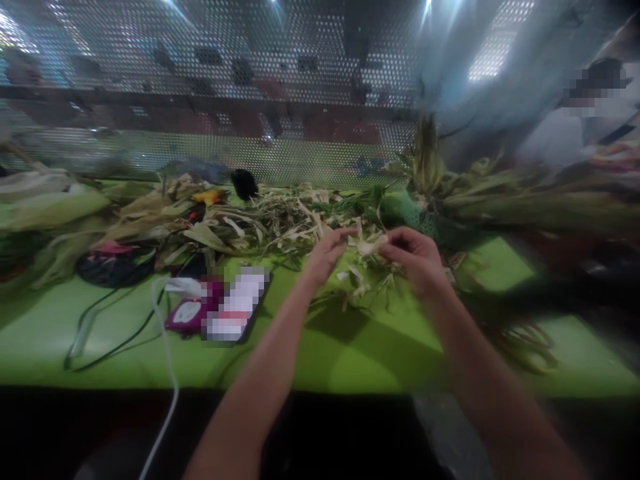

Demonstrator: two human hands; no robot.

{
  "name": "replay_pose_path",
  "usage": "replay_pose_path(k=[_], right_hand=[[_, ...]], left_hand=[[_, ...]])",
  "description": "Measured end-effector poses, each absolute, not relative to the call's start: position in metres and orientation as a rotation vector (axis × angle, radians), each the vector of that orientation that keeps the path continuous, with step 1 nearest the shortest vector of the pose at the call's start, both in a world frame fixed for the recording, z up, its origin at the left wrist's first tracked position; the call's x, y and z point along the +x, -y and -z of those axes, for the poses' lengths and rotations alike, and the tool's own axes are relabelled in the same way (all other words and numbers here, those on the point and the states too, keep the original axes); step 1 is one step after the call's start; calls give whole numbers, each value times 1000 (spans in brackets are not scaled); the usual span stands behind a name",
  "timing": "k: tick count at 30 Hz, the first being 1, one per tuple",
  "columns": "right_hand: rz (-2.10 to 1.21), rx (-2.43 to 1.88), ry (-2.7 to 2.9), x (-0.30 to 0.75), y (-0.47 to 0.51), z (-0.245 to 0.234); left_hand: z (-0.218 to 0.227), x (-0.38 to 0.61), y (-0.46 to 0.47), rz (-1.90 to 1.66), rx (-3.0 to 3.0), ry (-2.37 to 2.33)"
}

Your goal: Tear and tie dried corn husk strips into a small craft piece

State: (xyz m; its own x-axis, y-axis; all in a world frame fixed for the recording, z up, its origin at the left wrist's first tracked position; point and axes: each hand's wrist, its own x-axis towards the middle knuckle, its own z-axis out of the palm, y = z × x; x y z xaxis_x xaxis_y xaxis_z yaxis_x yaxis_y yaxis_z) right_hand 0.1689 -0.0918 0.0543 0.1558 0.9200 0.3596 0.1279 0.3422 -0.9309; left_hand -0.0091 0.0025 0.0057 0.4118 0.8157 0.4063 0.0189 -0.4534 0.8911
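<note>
Above the green table, my right hand pinches a pale strip of dry corn husk between thumb and fingers. My left hand is to the left of that husk, fingers stretched out toward it; whether the fingertips touch it I cannot tell. A long pale strip stands up just behind my left hand. Below and between the hands lie loose husk scraps on the tabletop. Behind them spreads a heap of dry husks and leaves.
The green table holds a phone, a purple box with a white cable, and a black round thing at left. A corn-husk bundle stands at the back right. Behind rises a perforated screen. Another person is at far right.
</note>
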Motion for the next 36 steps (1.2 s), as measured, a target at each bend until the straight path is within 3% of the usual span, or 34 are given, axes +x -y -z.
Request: replay_pose_path(k=[6, 11, 15, 19, 29, 36], right_hand=[[-638, -972, 1094, 186, 91, -63], [-420, -946, 1056, 188, 85, -57], [-242, -1126, 1388, 174, 84, -46], [-109, -1172, 1693, 166, 84, -38], [-239, -1166, 1683, 160, 80, -33], [-669, -1171, 1360, 156, 77, -25]], left_hand=[[27, -18, -33, -1218, 1913, -990], [3, -17, -10, -1465, 1676, -1085], [-17, 2, 24, -1106, 1429, -855], [-17, 13, 34, -1023, 1260, -779], [-14, 15, 30, -1066, 1169, -824], [-14, 15, 32, -1023, 1169, -826]])
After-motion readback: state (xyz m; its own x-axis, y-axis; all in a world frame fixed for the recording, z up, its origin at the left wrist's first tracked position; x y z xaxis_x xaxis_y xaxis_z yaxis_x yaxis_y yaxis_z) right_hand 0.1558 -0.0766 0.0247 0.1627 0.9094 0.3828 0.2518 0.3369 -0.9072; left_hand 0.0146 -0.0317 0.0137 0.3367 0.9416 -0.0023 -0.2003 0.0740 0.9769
